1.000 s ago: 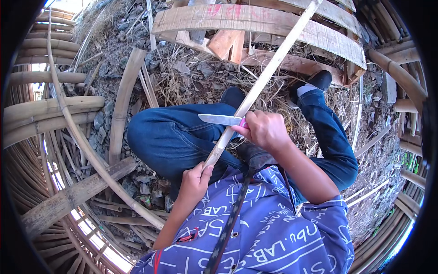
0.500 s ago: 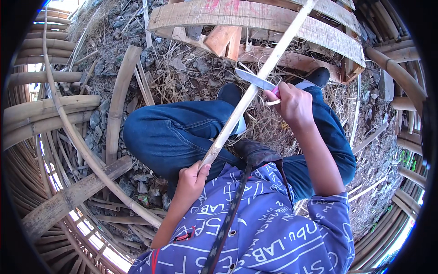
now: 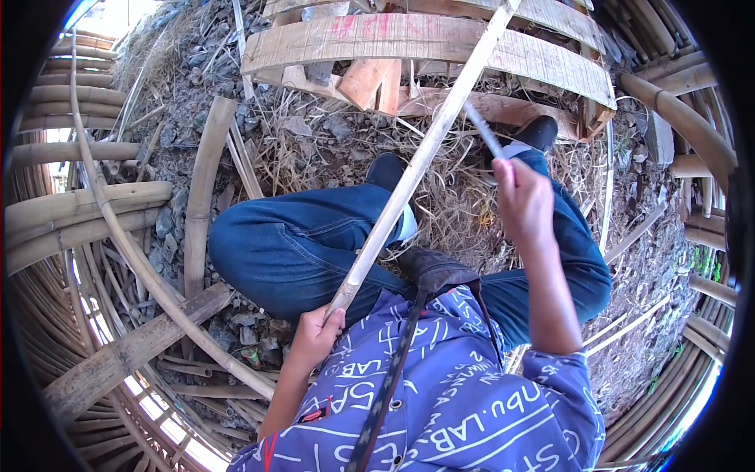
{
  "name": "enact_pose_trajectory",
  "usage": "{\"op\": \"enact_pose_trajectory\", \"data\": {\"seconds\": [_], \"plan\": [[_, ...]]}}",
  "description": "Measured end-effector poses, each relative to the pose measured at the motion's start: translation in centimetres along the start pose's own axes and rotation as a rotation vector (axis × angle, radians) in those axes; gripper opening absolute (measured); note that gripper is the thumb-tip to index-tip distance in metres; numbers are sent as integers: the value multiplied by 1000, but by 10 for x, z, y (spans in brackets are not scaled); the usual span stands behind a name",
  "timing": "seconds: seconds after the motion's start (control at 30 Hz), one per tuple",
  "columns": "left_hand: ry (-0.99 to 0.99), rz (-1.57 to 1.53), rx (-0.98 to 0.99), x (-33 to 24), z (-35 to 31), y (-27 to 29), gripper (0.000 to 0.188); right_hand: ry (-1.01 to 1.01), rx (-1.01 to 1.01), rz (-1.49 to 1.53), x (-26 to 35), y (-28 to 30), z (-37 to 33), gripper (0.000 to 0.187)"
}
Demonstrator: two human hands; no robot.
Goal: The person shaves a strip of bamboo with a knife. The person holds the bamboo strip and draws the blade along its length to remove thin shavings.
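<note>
A long pale bamboo strip (image 3: 409, 165) slants from my lap up and to the right, its far part crossing over a wooden pallet (image 3: 550, 59). My left hand (image 3: 317, 334) is closed round its near end, close to my waist. To the right of the strip, my right hand (image 3: 523, 193) grips a knife (image 3: 484, 130) with a pink handle. The blade looks smeared by motion and points up and left, its tip close to the strip but apart from it. Most of the handle is hidden inside my fist.
My bent legs in blue jeans (image 3: 275, 244) spread to either side. Dry shavings and straw (image 3: 452, 212) cover the ground between my feet. Thick bamboo poles (image 3: 86, 204) stand at the left, and a curved cane (image 3: 134, 252) arches past them. More poles (image 3: 700, 118) line the right side.
My right hand has drawn the knife off the bamboo strip, moving right and slightly down, and the blade has turned more upright. The left hand keeps its hold, a little lower.
</note>
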State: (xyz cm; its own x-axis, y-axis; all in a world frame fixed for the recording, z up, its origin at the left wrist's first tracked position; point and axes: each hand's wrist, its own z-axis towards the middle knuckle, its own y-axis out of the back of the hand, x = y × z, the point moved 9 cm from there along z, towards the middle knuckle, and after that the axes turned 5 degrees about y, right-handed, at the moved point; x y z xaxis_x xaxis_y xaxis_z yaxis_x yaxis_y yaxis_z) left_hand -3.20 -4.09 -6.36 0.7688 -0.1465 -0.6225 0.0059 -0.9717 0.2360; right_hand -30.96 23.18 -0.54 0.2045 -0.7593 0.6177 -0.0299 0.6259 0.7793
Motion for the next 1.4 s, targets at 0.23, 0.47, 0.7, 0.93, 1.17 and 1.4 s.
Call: {"op": "enact_pose_trajectory", "data": {"seconds": [0.23,0.47,0.7,0.93,1.17,1.4], "plan": [[63,-111,69,4,4,-5,34,317,260,172,98,-60,-47,42],[-81,98,-88,-5,4,0,38,610,-75,-430,84,-57,-25,53],[-111,134,-104,-16,4,-1,34,550,92,-196,71,-54,5,48],[-147,143,-90,-19,5,-1,32,632,-274,-645,37,-17,28,46],[-86,110,-64,6,6,8,37,110,-52,-345,-17,31,45,48],[-47,41,-41,3,8,5,38,401,146,30,80,-41,-20,39]]}}
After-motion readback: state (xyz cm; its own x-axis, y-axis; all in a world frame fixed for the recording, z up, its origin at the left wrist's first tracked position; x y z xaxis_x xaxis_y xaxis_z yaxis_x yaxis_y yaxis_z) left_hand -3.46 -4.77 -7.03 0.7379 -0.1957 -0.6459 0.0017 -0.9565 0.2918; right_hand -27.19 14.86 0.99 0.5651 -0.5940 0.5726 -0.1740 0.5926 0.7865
